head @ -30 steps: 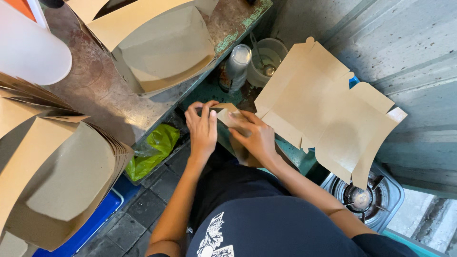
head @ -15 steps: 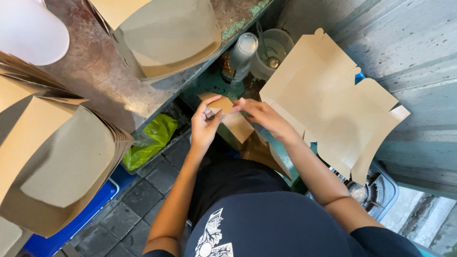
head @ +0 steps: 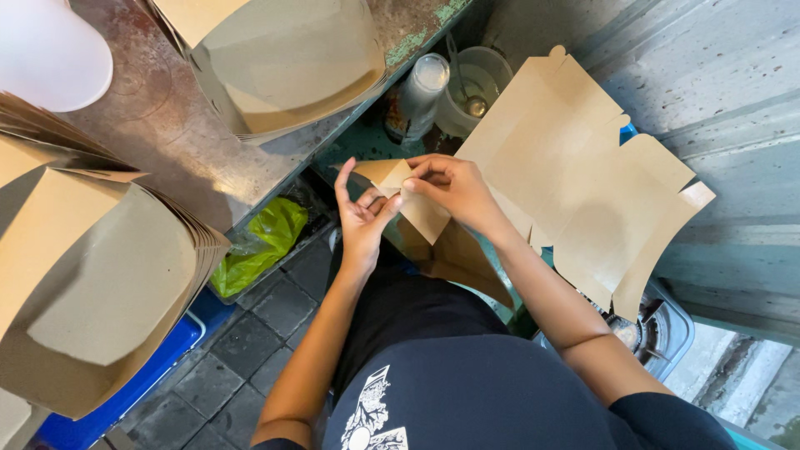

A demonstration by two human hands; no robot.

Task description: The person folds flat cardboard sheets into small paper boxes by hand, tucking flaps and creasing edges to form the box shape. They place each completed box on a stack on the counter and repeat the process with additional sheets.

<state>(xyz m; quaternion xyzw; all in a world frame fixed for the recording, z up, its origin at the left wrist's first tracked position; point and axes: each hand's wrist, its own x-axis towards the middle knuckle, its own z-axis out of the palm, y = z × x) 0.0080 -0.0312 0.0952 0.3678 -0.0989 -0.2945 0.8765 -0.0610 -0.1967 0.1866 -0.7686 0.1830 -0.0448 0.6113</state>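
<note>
A brown cardboard box piece (head: pixel 417 204) is held between both hands in front of my body. My left hand (head: pixel 360 218) pinches its left flap, fingers partly spread. My right hand (head: pixel 454 187) grips its upper edge from the right, fingers curled over the fold. The lower part of the piece hangs down over my dark lap. A stack of flat unfolded box blanks (head: pixel 583 183) lies just to the right of my right hand.
A worn metal table (head: pixel 167 125) carries a nested stack of folded boxes (head: pixel 283 58) and another stack (head: pixel 92 275) at the left. A clear plastic cup (head: pixel 477 83) and a bottle (head: pixel 417 92) stand behind. A green plastic bag (head: pixel 262 242) lies on the tiled floor by a blue crate (head: pixel 125 392).
Both hands have lifted the cardboard piece a little and drawn it closer. A flap has been folded up, so the piece looks more opened out than a second ago.
</note>
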